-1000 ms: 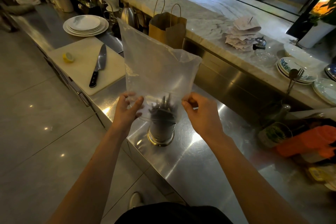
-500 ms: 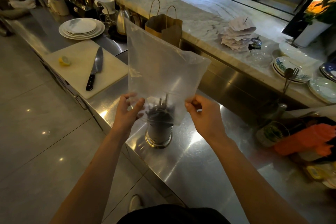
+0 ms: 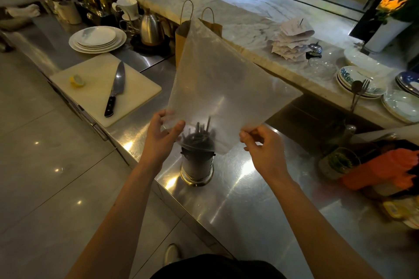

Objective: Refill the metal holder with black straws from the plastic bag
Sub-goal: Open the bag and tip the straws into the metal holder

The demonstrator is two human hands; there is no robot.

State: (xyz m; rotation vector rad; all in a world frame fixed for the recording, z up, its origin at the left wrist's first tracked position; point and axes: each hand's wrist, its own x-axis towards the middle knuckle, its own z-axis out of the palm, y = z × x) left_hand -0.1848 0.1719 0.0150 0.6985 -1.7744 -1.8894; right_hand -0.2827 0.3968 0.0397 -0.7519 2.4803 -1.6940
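A clear plastic bag point(image 3: 226, 79) hangs upside down over the steel counter, its mouth facing down. My left hand point(image 3: 162, 140) pinches the bag's lower left edge and my right hand point(image 3: 264, 146) pinches its lower right edge. Below the mouth stands the round metal holder point(image 3: 196, 169), packed with black straws point(image 3: 199, 133) that stick up behind the bag's lower edge. The rest of the bag looks empty and tilts to the right.
A white cutting board point(image 3: 136, 88) with a knife point(image 3: 115, 90) and a lemon half point(image 3: 76, 80) lies to the left. A brown paper bag point(image 3: 181, 38), a kettle point(image 3: 150, 29) and stacked plates point(image 3: 97, 38) stand behind. Orange items point(image 3: 381, 172) and a small jar point(image 3: 339, 163) crowd the right.
The bag has swung and tilted to the right, its top corner now further right. My hands have spread a little wider on its lower edge. The holder has stayed put.
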